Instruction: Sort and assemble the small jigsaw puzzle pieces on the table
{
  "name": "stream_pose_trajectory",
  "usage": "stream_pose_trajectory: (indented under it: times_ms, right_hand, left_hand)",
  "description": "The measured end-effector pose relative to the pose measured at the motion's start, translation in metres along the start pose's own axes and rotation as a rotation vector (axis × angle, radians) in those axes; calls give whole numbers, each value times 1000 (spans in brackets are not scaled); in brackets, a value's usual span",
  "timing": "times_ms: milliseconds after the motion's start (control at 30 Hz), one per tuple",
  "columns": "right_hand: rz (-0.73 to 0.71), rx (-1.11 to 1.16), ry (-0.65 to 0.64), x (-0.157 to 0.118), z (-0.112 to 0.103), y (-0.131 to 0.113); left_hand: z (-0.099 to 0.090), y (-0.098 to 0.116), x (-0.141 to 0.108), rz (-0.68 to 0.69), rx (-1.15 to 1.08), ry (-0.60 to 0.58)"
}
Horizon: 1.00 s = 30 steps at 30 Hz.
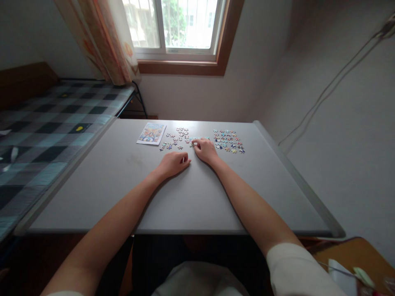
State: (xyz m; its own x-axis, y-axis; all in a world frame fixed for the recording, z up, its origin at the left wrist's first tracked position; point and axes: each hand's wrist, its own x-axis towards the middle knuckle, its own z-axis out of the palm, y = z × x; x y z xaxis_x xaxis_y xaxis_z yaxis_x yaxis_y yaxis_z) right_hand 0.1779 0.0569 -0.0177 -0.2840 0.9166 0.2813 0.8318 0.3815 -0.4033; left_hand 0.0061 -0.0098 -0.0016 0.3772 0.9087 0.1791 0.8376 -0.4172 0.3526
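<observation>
My right hand (205, 149) is at the middle of the table, its thumb and fingers pinched on a small jigsaw puzzle piece (193, 144). Just beyond it runs a joined strip of puzzle (200, 138), partly covered by this hand. My left hand (175, 162) rests on the tabletop, fingers curled in loosely, with nothing visible in them. Loose puzzle pieces (182, 130) are scattered beyond my left hand. To the right of my right hand, several more pieces (228, 139) lie spread in rough rows. A printed picture sheet (151, 133) lies flat at the left of the pieces.
The light grey table (191, 201) has a raised rim on its right side. A bed with a checked cover (61, 111) adjoins the left side. A window (188, 24) and curtain (105, 41) are beyond. At the lower right stands a wooden stool or chair (364, 259) with items on it.
</observation>
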Motion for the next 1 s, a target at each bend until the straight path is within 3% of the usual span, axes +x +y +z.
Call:
stream_pose_trajectory:
  times_ms: [1000]
  right_hand:
    - [-14,16,33,0,-1,0]
  left_hand:
    - [2,-2,0,9,17,14]
